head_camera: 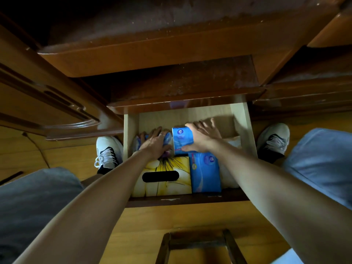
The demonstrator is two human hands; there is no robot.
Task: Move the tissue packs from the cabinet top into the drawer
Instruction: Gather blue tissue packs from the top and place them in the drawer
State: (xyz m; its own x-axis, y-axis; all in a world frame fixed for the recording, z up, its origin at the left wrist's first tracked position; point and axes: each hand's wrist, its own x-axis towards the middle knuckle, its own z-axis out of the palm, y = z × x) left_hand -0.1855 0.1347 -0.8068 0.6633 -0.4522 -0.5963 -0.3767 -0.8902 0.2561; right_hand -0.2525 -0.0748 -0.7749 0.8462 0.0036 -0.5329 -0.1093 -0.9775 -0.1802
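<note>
The light wooden drawer (242,119) is pulled out below the dark cabinet top (171,88). My right hand (202,138) grips a blue tissue pack (181,140) standing in the drawer's middle. My left hand (156,143) presses down on another blue tissue pack (168,137) at the drawer's left, mostly hidden under the fingers. A third blue tissue pack (205,172) lies flat at the front right. Beside it sits a yellow flowered tissue box (163,176) with a dark slot.
White material (234,141) lies at the drawer's right side. My knees in grey trousers and white shoes (108,151) flank the drawer. A wooden stool frame (198,242) stands on the floor below. A cupboard door (47,98) is at left.
</note>
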